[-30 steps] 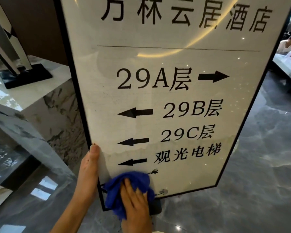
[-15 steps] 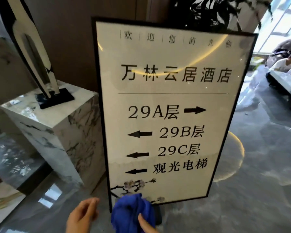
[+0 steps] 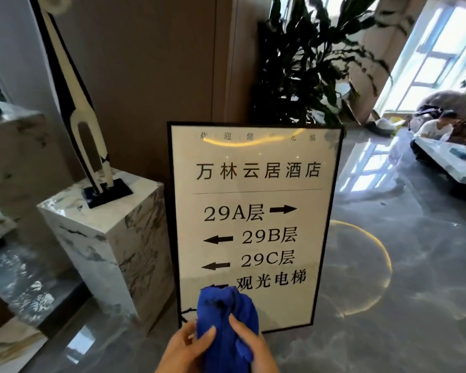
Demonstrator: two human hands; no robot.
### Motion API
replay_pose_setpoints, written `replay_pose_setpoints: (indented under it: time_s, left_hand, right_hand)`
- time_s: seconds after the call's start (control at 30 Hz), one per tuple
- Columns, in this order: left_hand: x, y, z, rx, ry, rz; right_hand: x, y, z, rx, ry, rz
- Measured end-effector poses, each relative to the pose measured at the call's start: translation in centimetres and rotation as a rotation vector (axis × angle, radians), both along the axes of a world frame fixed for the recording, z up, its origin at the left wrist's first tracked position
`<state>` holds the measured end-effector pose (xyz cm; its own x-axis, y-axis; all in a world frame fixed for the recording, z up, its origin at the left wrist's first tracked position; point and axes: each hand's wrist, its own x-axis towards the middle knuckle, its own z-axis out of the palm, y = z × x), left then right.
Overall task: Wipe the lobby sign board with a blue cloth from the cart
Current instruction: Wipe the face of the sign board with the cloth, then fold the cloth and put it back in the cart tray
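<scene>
The lobby sign board (image 3: 256,227), cream with a thin black frame, black lettering and arrows, stands upright on the floor in the middle of the view. A bunched blue cloth (image 3: 225,316) is held up in front of its lower left part and hides the lowest arrow. My left hand (image 3: 184,348) grips the cloth from the left. My right hand (image 3: 253,345) grips it from the right. Both hands are off the board, at the bottom edge of the view.
A white marble pedestal (image 3: 100,238) with a black and white sculpture (image 3: 86,125) stands just left of the board. A dark potted plant (image 3: 301,63) rises behind it. Glossy grey floor (image 3: 401,305) spreads right, where a person (image 3: 436,127) sits by a low table (image 3: 452,162).
My head has pulled back, so the whole board now shows. My right hand lifted the cloth off the board's bottom corner, and my left hand let go of the frame and took the cloth.
</scene>
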<state>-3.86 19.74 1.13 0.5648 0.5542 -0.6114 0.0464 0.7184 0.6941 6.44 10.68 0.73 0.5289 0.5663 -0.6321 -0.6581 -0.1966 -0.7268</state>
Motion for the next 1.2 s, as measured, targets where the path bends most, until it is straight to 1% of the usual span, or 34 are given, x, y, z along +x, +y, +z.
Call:
replay_pose_setpoints:
  time_s: [0.03,0.1,0.17,0.2,0.27,0.33,0.47,0.53,0.63,0.7,0.77,0.87,1.03,1.1,1.13,1.2]
  left_hand:
    - [0.0,0.1,0.0,0.025,0.056,0.023]
    - [-0.5,-0.3,1.3,0.082,0.026,0.026]
    - [-0.3,-0.2,2.1,0.117,-0.014,0.042]
    - [-0.3,-0.4,2.9,0.134,-0.073,0.055]
    - [-0.2,-0.5,4.0,0.165,-0.145,0.07]
    - [-0.1,-0.5,5.1,0.206,-0.19,0.077]
    - [0.4,-0.3,6.5,0.26,-0.222,0.038]
    - [0.8,-0.4,7.1,0.274,-0.254,0.049]
    - [1.2,-0.6,8.5,0.317,-0.298,0.052]
    - [1.3,-0.7,9.5,0.341,-0.322,-0.014]
    - [1.2,-0.6,10.7,0.427,-0.287,-0.091]
    - [1.5,-0.2,11.8,0.565,-0.146,-0.178]
    - [2.5,-0.2,13.8,0.954,0.128,-0.358]
    - [3.1,-0.4,14.2,1.098,0.25,-0.359]
    - [3.3,-0.5,14.3,1.146,0.281,-0.336]
    - [3.6,-0.8,14.6,1.214,0.28,-0.286]
  right_hand:
    - [0.5,-0.2,0.6,-0.04,-0.034,0.03]
    - [1.8,-1.0,2.2,-0.056,-0.14,0.085]
    - [2.8,-1.9,3.7,-0.051,-0.281,0.154]
    - [3.3,-2.4,4.6,-0.049,-0.337,0.186]
    - [4.1,-3.4,6.1,-0.044,-0.411,0.216]
    - [5.0,-4.3,7.3,-0.007,-0.429,0.21]
    - [5.8,-5.7,9.3,0.107,-0.361,0.196]
    - [6.0,-6.2,10.2,0.165,-0.342,0.137]
    - [6.4,-6.5,11.1,0.206,-0.395,0.059]
    - [6.8,-6.8,11.6,0.23,-0.493,0.098]
    - [7.5,-7.1,12.3,0.219,-0.634,0.211]
    - [8.6,-7.4,13.4,0.146,-0.813,0.341]
    - [9.7,-7.8,14.6,0.032,-1.021,0.418]
    - [9.8,-7.8,14.8,-0.003,-1.091,0.431]
    - [9.8,-7.7,14.8,-0.028,-1.136,0.434]
    - [9.8,-7.4,15.0,-0.1,-1.235,0.417]
